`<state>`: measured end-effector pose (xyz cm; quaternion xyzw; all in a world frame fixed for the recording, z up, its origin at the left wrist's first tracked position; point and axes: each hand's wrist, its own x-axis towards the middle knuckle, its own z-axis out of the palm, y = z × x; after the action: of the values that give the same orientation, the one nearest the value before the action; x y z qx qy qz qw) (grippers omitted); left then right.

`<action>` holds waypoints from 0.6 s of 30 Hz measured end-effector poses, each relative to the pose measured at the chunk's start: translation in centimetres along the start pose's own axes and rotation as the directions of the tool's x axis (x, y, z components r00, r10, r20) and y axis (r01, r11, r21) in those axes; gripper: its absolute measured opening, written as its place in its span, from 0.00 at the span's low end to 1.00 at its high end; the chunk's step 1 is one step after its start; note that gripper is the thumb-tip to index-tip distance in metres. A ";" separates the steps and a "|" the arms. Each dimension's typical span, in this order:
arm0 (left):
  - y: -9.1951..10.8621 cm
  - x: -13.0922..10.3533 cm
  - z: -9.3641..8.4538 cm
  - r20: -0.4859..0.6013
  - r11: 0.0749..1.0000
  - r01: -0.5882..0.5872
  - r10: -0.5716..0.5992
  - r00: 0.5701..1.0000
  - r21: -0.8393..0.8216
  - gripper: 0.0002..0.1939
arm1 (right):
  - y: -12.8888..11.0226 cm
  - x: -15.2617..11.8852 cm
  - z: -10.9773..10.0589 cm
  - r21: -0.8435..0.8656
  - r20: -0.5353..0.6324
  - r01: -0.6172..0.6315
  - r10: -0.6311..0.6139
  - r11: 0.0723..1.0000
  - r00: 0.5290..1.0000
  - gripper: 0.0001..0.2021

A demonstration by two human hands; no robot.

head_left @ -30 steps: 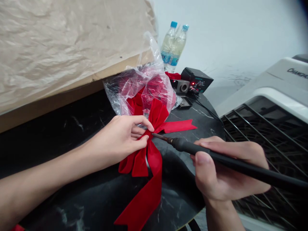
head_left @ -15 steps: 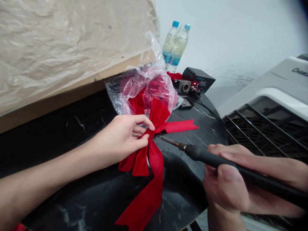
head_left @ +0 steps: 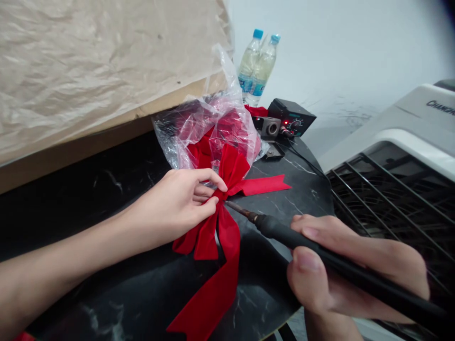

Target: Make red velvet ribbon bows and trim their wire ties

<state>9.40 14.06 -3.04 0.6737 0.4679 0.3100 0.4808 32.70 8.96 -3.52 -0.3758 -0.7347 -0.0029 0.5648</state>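
A red ribbon bow [head_left: 229,237] with long notched tails lies on the black marbled table [head_left: 117,279]. My left hand [head_left: 188,199] pinches the bow at its middle, between thumb and fingers. In my right hand [head_left: 330,265] is a black-handled soldering iron [head_left: 284,234], gripped along its handle. The iron's metal tip points left and sits at the bow's knot, just beside my left fingertips; whether it touches the ribbon I cannot tell.
Behind the bow lies a clear plastic bag [head_left: 213,123] holding red ribbon pieces. Farther back stand two bottles [head_left: 258,71], a black control box [head_left: 291,116] with a red light, and a metal iron holder [head_left: 268,128]. A white appliance with a black grille [head_left: 391,199] is at right, a plastic-covered box [head_left: 106,71] at left.
My right hand has moved left with the soldering iron, bringing its tip closer to the bow's knot. My left hand keeps its pinch on the bow.
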 end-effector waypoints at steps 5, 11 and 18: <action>0.2 -0.1 0.1 0.003 1.000 0.017 -0.017 1.000 -0.014 0.11 | 0.1 0.6 1.2 0.017 -0.129 0.134 -0.131 0.991 0.983 0.10; 0.6 -0.2 0.2 -0.010 1.000 0.028 -0.028 1.000 -0.007 0.11 | 0.1 0.6 1.4 0.042 -0.137 0.155 -0.148 0.987 0.979 0.09; 0.9 -0.2 0.3 -0.009 1.000 0.024 -0.024 1.000 -0.005 0.10 | 0.3 0.7 1.3 0.020 -0.130 0.151 -0.147 0.988 0.980 0.10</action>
<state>9.86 13.66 -2.33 0.6657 0.4772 0.3084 0.4838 31.77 10.09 -3.50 -0.3104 -0.7229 -0.0587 0.6145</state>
